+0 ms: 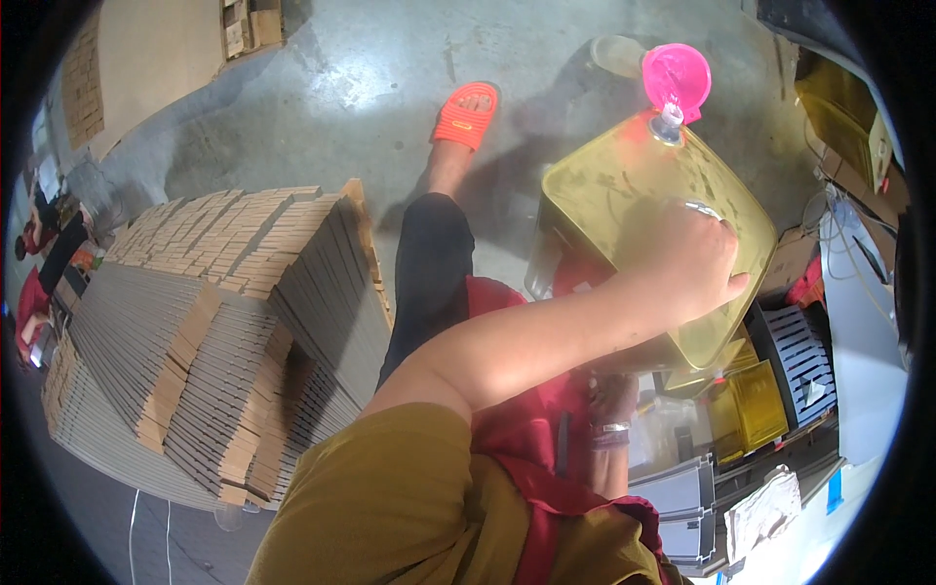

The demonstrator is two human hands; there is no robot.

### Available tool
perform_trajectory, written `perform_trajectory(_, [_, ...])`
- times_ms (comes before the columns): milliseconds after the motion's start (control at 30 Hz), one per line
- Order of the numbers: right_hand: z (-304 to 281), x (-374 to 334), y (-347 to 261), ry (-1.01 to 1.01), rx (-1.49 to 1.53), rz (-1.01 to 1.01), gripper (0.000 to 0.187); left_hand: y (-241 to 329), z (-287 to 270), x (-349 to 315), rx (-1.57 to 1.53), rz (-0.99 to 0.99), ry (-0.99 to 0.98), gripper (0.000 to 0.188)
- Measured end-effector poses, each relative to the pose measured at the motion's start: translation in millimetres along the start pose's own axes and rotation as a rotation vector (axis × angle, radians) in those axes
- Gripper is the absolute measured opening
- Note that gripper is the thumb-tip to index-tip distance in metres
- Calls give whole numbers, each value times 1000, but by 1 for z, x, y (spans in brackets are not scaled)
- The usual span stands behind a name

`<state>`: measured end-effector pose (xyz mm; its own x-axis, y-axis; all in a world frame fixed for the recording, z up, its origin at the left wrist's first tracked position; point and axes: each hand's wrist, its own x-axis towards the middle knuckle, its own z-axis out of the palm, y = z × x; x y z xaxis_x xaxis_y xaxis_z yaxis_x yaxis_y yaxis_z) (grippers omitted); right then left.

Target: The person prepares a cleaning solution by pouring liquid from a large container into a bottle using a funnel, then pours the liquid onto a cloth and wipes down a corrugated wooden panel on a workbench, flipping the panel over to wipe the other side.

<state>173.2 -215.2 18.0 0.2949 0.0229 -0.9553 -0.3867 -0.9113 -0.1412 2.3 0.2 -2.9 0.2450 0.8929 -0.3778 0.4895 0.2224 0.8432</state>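
A large translucent yellow jerrycan (575, 200) is tilted in front of me, spout away from me. Clear liquid runs from its spout into a pink funnel-shaped vessel (694, 83). My left hand (687, 255), reaching across my body, is closed around the grip on the can's upper face; the grip itself is mostly covered. Below the can's near edge is my right hand (612, 398), with a band at the wrist. It lies in shadow, its fingers largely hidden by the can.
Tall stacks of flat cardboard (219, 239) stand at my left. An orange slipper (466, 115) is on my foot on the grey floor. To the right are yellow containers (759, 402), a dark slatted crate (798, 361) and grey bins (680, 497). People (41, 292) appear at far left.
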Motion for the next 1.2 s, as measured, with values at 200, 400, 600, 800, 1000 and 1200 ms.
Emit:
perform_trajectory(200, [-19, 12, 13, -41, -21, -62, 20, 1, 1, 0, -4, -6, -4, 41])
perform_trajectory(400, [-3, 3, 2, -65, 30, 0, 24, 2, 5, -2, -12, 1, -5, 42])
perform_trajectory(600, [0, 25, 5, -99, 44, 14, 27, 3, 8, -5, 36, 16, 7, 43])
perform_trajectory(800, [2, 43, 6, -128, 51, 22, 30, -3, 18, -7, 4, -24, -18, 44])
perform_trajectory(1000, [-2, 59, 10, -154, 55, 35, 33, -8, 35, -17, 22, -36, -128, 46])
perform_trajectory(1200, [-9, 84, 21, -191, 69, 62, 37, -19, 39, -31, 26, -58, -160, 47])
